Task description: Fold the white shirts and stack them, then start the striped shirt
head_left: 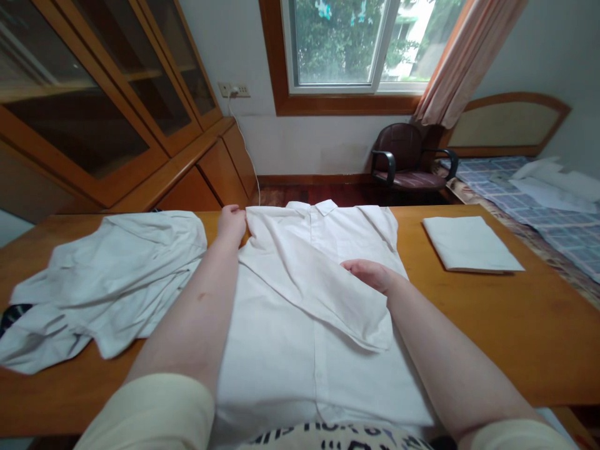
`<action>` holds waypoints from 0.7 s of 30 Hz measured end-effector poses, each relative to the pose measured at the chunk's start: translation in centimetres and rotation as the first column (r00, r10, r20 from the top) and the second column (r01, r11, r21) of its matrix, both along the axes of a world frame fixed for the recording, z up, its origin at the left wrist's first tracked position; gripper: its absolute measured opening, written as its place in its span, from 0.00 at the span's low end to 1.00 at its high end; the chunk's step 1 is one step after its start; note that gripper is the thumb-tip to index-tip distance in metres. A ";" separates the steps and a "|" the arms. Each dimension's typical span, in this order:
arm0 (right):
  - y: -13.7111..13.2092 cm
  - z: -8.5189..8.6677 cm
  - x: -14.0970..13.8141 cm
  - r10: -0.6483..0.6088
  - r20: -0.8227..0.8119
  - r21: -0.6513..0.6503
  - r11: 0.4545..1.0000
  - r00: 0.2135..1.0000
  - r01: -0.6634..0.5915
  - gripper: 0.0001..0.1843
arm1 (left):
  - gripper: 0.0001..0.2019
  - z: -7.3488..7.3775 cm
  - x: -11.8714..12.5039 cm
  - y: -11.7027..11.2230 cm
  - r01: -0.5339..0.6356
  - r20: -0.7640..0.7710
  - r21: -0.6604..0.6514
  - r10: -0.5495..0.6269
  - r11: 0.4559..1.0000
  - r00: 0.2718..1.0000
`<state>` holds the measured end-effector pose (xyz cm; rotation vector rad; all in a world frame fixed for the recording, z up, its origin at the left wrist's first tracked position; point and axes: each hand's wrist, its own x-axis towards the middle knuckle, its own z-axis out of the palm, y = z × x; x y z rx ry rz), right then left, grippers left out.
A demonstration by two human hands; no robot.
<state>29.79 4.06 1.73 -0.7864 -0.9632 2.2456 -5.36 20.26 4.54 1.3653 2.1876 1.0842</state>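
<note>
Left hand (231, 222) touching shirt (290, 337) shoulder, right hand (372, 275) touching sleeve (323, 287); cannot tell either grip; creases probably needing smoothing, shoulder steadying.

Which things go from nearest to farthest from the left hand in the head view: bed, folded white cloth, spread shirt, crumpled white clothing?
From the left hand:
1. Spread shirt, immediately right.
2. Crumpled white clothing, to the left.
3. Folded white cloth, on the table's right.
4. Bed, beyond the table, right.
</note>
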 end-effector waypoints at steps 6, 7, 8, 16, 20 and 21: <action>0.3 0.2 0.3 0.105 0.128 0.038 0.993 0.986 -0.111 0.15 | 0.24 -1.9 1.4 -3.2 0.129 -0.171 -0.220 -0.168 0.967 0.971; 0.4 0.3 0.4 0.111 0.150 0.035 0.992 0.982 -0.118 0.14 | 0.23 -2.0 1.5 -3.4 0.150 -0.196 -0.260 -0.204 0.954 0.959; 0.4 0.4 0.4 0.110 0.171 0.032 0.993 0.979 -0.117 0.13 | 0.22 -2.2 1.5 -3.4 0.157 -0.222 -0.281 -0.224 0.947 0.949; 0.6 1.0 0.5 -0.437 0.227 0.118 0.900 0.870 0.421 0.11 | 0.13 -2.3 -0.2 -1.5 0.102 -0.195 -0.171 -0.135 0.980 0.971; 1.2 0.8 0.5 -0.552 0.142 0.004 0.831 0.822 0.557 0.09 | 0.16 -2.0 -0.7 -0.9 0.057 -0.219 -0.133 -0.086 0.989 0.972; 1.4 0.6 0.6 -0.555 0.110 -0.043 0.826 0.825 0.562 0.08 | 0.16 -1.9 -0.8 -0.9 0.047 -0.226 -0.135 -0.077 0.990 0.971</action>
